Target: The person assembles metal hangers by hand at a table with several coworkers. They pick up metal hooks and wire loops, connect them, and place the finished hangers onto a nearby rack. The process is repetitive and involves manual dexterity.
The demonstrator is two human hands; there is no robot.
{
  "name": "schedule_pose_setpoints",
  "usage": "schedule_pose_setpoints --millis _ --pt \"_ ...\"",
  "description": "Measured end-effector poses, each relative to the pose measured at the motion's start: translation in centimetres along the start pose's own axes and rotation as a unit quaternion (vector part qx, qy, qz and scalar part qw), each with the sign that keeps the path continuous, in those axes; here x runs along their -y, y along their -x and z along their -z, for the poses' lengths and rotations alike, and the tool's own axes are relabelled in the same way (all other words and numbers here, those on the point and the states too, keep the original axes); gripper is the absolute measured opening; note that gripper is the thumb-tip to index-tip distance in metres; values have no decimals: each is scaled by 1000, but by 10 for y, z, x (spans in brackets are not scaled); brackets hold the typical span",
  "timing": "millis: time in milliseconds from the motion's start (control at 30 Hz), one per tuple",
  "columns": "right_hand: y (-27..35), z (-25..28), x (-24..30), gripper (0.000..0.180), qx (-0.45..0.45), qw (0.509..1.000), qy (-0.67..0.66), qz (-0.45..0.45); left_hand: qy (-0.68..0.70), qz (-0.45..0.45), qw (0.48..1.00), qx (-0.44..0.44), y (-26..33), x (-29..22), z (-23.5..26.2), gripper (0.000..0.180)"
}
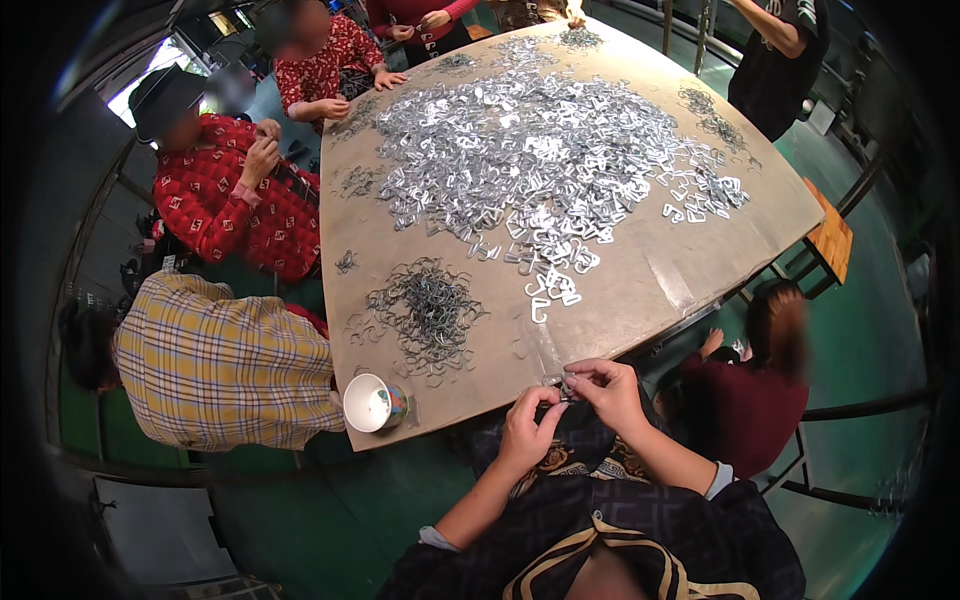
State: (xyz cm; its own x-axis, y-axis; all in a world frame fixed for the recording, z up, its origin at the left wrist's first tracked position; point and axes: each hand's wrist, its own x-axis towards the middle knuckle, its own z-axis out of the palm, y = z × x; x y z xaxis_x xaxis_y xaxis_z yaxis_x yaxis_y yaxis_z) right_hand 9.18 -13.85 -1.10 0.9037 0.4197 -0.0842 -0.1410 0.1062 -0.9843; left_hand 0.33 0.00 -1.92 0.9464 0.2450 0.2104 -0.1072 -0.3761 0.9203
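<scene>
Just off the near edge of the table, my left hand (531,432) and my right hand (609,394) are close together, fingertips pinched on a small metal piece (553,380). My fingers hide most of it. Flat, bent silver metal pieces shaped like hooks (520,150) lie heaped over the middle of the table, and a few loose ones (539,305) lie nearer to me. To the left of my hands sits a darker pile of thin curved wire clips (425,312).
A paper cup (369,403) stands at the near left corner of the brown-covered table (715,262). Several people sit or stand around it, one in yellow plaid (220,360) at left and one in dark red (745,410) at right. A wooden stool (830,238) is beyond the right edge.
</scene>
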Motion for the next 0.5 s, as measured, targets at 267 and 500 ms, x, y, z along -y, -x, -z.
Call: schedule_pose_setpoints --millis 267,500 --pt "10 -15 0 12 -63 984 138 98 -14 -35 999 -18 2 0 0 15" --pt "16 -21 7 11 -45 974 170 143 -25 -9 1000 -12 3 -7 4 13"
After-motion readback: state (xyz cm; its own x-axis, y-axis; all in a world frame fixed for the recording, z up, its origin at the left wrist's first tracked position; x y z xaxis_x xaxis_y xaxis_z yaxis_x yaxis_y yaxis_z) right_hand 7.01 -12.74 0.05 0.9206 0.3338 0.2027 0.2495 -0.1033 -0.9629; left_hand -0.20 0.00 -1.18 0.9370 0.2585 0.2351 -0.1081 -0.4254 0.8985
